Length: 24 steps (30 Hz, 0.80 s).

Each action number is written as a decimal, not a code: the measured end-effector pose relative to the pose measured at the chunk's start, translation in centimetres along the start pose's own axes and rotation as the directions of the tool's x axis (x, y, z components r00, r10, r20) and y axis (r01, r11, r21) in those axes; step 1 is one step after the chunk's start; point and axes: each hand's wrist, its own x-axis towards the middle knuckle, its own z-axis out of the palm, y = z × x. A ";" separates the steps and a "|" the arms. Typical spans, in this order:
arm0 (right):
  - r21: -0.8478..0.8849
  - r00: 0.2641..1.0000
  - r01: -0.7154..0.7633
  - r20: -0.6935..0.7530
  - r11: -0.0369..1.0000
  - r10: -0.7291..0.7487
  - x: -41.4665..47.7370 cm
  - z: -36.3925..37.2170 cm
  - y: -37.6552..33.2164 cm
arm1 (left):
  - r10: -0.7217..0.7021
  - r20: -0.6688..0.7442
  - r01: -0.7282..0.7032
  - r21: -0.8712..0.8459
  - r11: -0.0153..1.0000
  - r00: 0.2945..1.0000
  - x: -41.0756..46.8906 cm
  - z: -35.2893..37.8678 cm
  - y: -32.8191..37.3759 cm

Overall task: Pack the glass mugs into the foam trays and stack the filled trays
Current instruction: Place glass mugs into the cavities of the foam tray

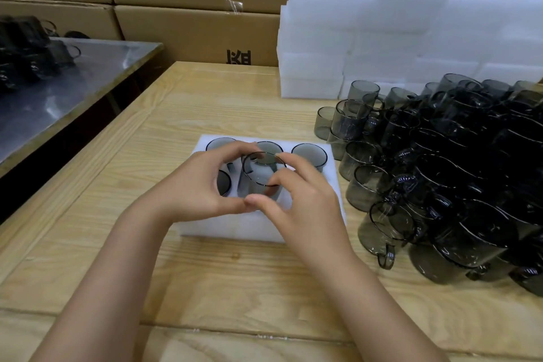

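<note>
Left hand (194, 188) and right hand (305, 203) grip one smoky mug (261, 176) over one foam tray (229, 229) seating perhaps four more; wooden table (205, 273), cartons (191, 35) behind.

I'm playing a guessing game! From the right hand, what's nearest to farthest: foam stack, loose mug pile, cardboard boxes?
1. loose mug pile, just right of the right hand.
2. foam stack, behind the pile.
3. cardboard boxes, farthest back.

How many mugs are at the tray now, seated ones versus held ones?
Seated mugs in the foam tray: 4
Held mug, gripped by the left hand and right hand: 1
Total: 5 mugs; the corner under the right hand is hidden.
</note>
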 end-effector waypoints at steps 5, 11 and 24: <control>-0.075 0.996 0.085 0.031 0.994 -0.083 -0.1 -0.1 -0.4 | -0.043 0.004 0.043 0.001 0.999 0.999 0.2 0.0 -0.6; 0.006 0.983 0.015 0.182 1.000 -0.015 0.4 -0.6 0.0 | -0.042 0.065 0.040 0.022 0.999 0.997 0.0 -0.3 -0.7; -0.020 0.941 0.002 0.338 1.000 0.005 1.7 -1.1 -0.1 | -0.057 0.050 0.056 0.030 0.998 0.997 0.3 -0.1 -0.4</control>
